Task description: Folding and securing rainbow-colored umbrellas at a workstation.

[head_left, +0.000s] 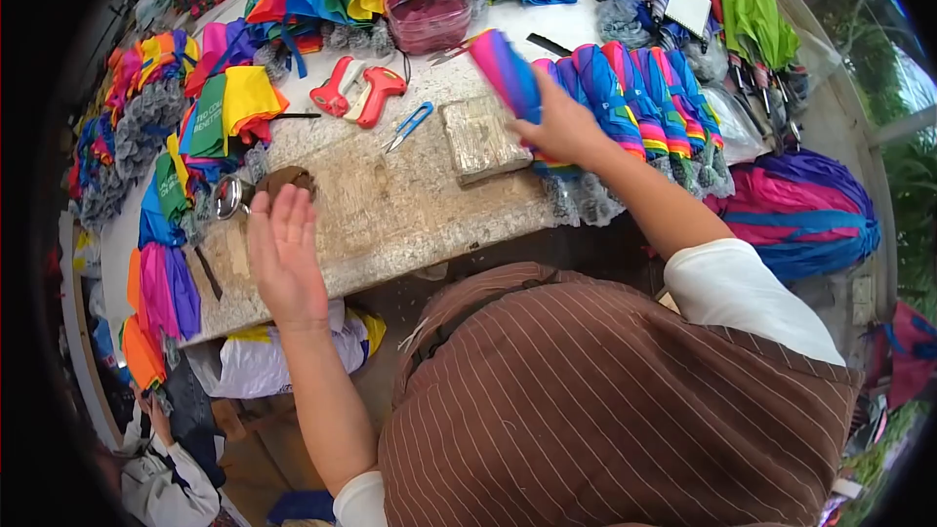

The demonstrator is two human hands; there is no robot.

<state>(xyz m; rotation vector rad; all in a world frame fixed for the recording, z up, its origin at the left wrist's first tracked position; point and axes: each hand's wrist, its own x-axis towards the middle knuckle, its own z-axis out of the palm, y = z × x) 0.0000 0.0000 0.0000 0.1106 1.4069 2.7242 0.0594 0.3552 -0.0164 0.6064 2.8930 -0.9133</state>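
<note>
R hand point(564, 127) gripping folded rainbow umbrella point(508, 73), tilted, above row of like umbrellas point(644, 98) at bench's right. L hand point(285, 252) flat, fingers together, palm up, holding nothing, over worn bench point(390, 215). Nearby: wood block point(480, 137), blue snips point(408, 125), red tagging guns point(356, 93).

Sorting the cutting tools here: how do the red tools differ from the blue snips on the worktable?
The red tools are bulkier, with thick pistol-like handles, and there are two; the blue snips are one slim, narrow piece. Both lie flat on the worktable, untouched by either hand.
</note>
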